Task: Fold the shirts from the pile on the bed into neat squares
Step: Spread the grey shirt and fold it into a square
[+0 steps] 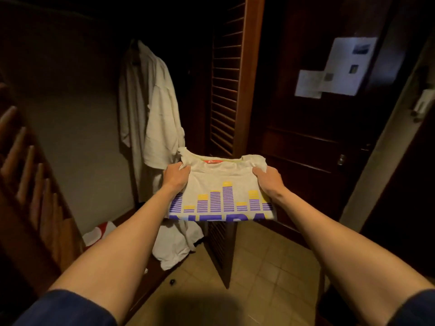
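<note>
In the head view, both arms are reaching forward and holding a folded shirt [223, 184] flat in the air, above a tiled floor [259, 267] and in front of a louvred door [227, 90]. The left hand [175, 176] is gripping the shirt's left shoulder, fingers curled round a bunch of cloth near the collar. The right hand [268, 178] is gripping the right shoulder the same way, fingers curled over the edge. The shirt is pale, showing an orange neck label [213, 161] and a print of purple and yellow bars, with purple letters running along its near fold. Behind it, a white robe [150, 102] is hanging on the wall. Below, more white cloth [176, 241] is lying crumpled on a low ledge, with a red and white item [101, 232] lying to its left. Papers [336, 67] are sticking to a dark door [306, 137] on the right. Dark blue sleeves [70, 309] are showing at the bottom corners.
</note>
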`<action>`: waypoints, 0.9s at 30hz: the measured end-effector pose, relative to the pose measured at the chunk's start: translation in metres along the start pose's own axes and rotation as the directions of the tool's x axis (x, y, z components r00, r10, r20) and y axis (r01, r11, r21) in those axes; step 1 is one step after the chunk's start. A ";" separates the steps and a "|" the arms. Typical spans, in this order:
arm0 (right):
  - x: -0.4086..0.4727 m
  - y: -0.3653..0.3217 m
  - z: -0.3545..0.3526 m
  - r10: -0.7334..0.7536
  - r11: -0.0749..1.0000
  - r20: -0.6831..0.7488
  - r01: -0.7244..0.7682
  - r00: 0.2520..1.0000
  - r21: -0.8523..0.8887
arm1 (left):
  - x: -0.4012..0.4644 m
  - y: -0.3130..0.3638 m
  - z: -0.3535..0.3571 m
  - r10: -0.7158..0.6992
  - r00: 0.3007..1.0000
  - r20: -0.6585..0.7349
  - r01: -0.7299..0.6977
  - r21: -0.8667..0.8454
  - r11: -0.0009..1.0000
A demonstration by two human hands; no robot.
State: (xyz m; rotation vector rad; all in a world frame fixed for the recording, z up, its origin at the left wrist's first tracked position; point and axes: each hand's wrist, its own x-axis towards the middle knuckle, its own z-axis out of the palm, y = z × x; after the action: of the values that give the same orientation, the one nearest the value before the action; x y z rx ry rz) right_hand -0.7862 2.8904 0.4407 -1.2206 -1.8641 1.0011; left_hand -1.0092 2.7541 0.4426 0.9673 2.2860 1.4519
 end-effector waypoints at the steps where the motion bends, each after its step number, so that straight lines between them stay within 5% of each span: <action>1: 0.016 -0.004 0.010 -0.018 1.000 0.023 0.018 1.000 0.003 | 0.015 -0.005 0.000 -0.012 1.000 -0.022 0.012 0.010 1.000; 17: 0.273 -0.065 0.287 -0.187 0.980 0.385 0.145 0.904 0.134 | 0.252 -0.124 -0.072 -0.233 0.913 -0.334 0.221 -0.074 0.972; 27: 0.318 -0.065 0.502 -0.180 0.983 0.669 0.119 0.721 0.137 | 0.315 -0.273 -0.126 -0.416 0.751 -0.512 0.462 -0.041 0.886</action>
State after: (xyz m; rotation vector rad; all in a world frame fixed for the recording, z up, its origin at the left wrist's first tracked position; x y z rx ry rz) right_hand -1.3440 3.0555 0.3037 -0.6551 -2.3873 1.5626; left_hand -1.4187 2.7980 0.3007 0.0028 2.7056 1.5187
